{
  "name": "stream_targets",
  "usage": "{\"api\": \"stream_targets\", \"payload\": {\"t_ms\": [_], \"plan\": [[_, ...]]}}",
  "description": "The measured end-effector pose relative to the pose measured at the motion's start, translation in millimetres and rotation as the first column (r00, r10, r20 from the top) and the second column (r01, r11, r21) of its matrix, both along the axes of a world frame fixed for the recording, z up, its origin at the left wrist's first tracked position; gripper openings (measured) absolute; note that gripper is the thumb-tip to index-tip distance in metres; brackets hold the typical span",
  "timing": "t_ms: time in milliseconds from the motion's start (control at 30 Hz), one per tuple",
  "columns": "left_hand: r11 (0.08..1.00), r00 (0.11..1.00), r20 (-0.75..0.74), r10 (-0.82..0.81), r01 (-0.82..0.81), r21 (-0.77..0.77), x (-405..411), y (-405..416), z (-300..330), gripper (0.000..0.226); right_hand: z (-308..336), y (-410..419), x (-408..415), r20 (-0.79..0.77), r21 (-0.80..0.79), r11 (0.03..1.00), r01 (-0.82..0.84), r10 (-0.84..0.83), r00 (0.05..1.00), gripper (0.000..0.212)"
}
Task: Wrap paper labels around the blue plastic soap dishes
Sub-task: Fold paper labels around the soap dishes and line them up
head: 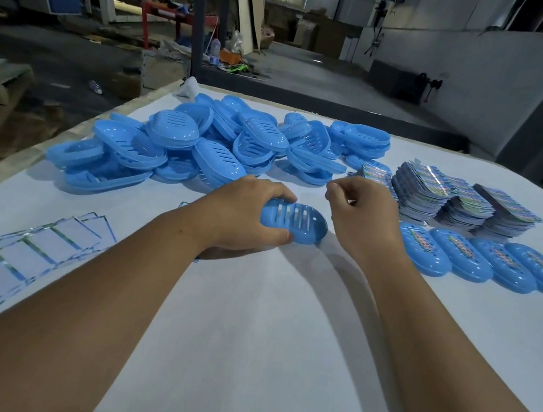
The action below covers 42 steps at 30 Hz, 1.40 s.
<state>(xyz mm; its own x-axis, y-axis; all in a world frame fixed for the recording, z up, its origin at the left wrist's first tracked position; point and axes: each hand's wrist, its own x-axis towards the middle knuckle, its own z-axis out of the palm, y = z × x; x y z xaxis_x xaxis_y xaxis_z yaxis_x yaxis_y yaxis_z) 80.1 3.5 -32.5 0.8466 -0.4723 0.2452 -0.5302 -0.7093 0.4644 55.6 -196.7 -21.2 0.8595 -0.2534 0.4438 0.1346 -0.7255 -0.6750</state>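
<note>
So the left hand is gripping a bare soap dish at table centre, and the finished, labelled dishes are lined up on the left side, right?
Not quite. The head view shows the left hand gripping the bare soap dish at table centre, but the labelled dishes are lined up on the right side, below the label stacks.

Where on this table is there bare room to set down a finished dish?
Bare white table lies near, between the forearms, and between the fanned labels and left hand. Crowded: loose dish pile behind, label stacks and labelled row at right.
</note>
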Motion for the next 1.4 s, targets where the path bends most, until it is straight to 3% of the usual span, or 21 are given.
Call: {"api": "stream_targets", "payload": {"t_ms": [133,233,367,433,500,567,900,1100,1400], "plan": [[0.998,0.997,-0.081,0.016,-0.011,0.06,-3,1,2,0.056,2,2,-3,0.021,0.019,1.0,-0.02,0.02,1.0,0.024],[0.997,0.996,-0.053,0.069,-0.067,0.041,-6,7,14,0.05,2,2,-4,0.027,0.038,0.999,-0.025,0.025,0.999,0.023],[0.976,0.976,-0.019,0.218,-0.218,-0.021,-4,32,36,0.015,2,0,-4,0.025,0.04,0.999,-0.019,0.018,1.0,0.023],[0.946,0.946,-0.103,0.308,-0.293,0.139,-3,47,40,0.014,1,1,-4,0.026,0.042,0.999,-0.029,0.028,0.999,0.022],[0.89,0.916,-0.157,0.368,-0.299,0.343,-4,55,38,0.027,1,2,-3,0.028,0.051,0.998,-0.041,0.04,0.999,0.022],[0.87,0.906,-0.172,0.386,-0.296,0.394,-5,57,38,0.046,1,2,-2,0.031,0.052,0.997,-0.05,0.048,0.998,0.021],[0.831,0.83,-0.2,0.521,-0.438,0.343,-4,61,37,0.082,-1,2,-2,0.034,0.042,0.996,-0.075,0.074,0.997,0.02],[0.797,0.792,-0.213,0.573,-0.477,0.371,-1,61,34,0.071,-1,4,-3,0.046,0.053,0.994,-0.093,0.09,0.995,0.017],[0.877,0.809,-0.338,0.481,-0.448,0.173,-4,55,35,0.053,-1,7,-5,0.038,0.068,0.993,-0.096,0.094,0.995,0.014]]}}
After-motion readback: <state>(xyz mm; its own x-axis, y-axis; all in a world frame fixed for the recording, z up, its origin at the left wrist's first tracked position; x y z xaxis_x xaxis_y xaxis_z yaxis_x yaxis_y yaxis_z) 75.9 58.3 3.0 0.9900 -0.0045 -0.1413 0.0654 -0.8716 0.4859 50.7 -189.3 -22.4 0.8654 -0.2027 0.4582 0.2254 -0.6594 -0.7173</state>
